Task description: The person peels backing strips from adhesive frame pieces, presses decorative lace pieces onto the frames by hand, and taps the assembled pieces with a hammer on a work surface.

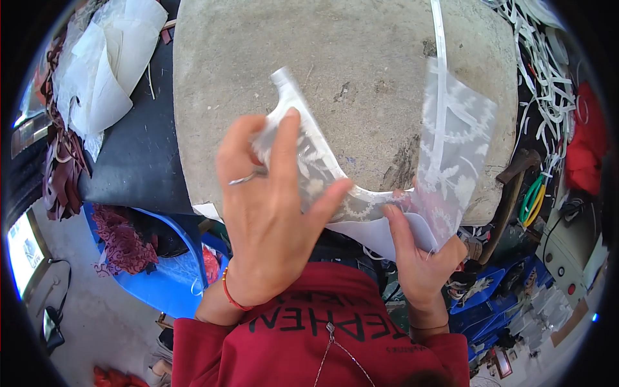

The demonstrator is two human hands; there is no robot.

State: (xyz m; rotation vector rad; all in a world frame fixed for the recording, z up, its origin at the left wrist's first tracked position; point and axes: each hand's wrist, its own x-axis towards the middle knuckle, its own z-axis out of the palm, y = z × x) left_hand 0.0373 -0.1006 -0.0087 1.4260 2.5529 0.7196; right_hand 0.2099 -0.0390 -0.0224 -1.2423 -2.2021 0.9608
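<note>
A sheer white floral mesh piece [454, 155], edged with white binding tape, curves in a U over the near side of the grey board. From its right arm a strip of white tape [439, 39] runs up past the top of the view. My left hand [264, 193] lies over the left arm of the piece, its fingers spread and slightly blurred, a ring on one finger. My right hand [425, 258] pinches the lower right part, thumb on top and the other fingers underneath. A plain white underside [380, 235] shows between the hands, folded toward me.
The worn grey board [348, 39] fills the middle. White sheet scraps [113, 58] lie upper left on a black surface. A blue bin [138, 274] with dark red lace stands lower left. On the right are a hammer [519, 166], tangled white strips [545, 77] and red cloth [585, 142].
</note>
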